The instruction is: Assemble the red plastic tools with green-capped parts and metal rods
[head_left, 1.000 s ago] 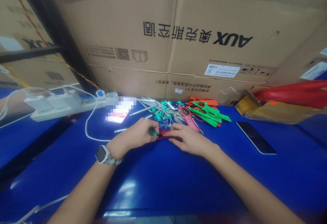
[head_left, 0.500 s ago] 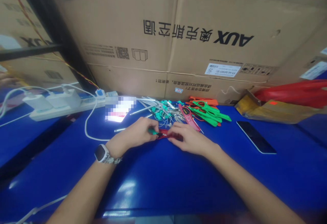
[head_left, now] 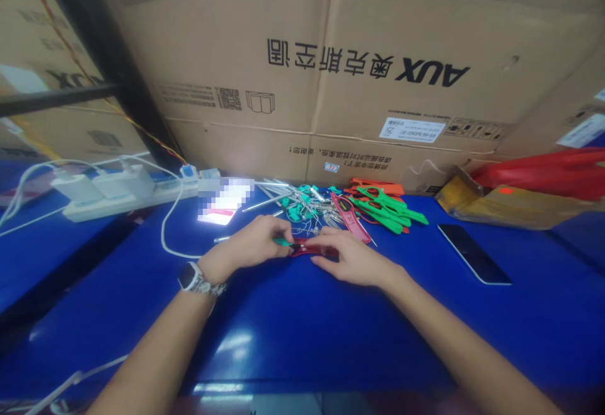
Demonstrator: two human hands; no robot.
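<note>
Before me on the blue table lies a long red plastic shell [head_left: 312, 251], hollow side up, with small dark and whitish parts inside it. The fingers of my left hand [head_left: 258, 241] are closed on a small teal piece [head_left: 283, 241] at the shell's left end; a watch is on that wrist. My right hand [head_left: 350, 256] grips the shell's right part between thumb and fingers, its index finger reaching over the small parts. Just behind my hands sits a loose pile of teal parts [head_left: 302, 204], thin wires and metal rods. Another red shell [head_left: 350, 218] leans on the pile.
Green shells [head_left: 385, 210] and orange shells [head_left: 378, 187] are stacked behind on the right. A phone [head_left: 474, 254] and an opened carton [head_left: 510, 204] holding red pieces lie farther right. A lit screen [head_left: 224, 202] and a power strip [head_left: 127, 197] with white cables stand left. A large carton [head_left: 293, 99] walls the back.
Both hands stay at the red shell with small finger movements. My right index finger has stretched slightly left over the small parts. The view has shifted a little.
</note>
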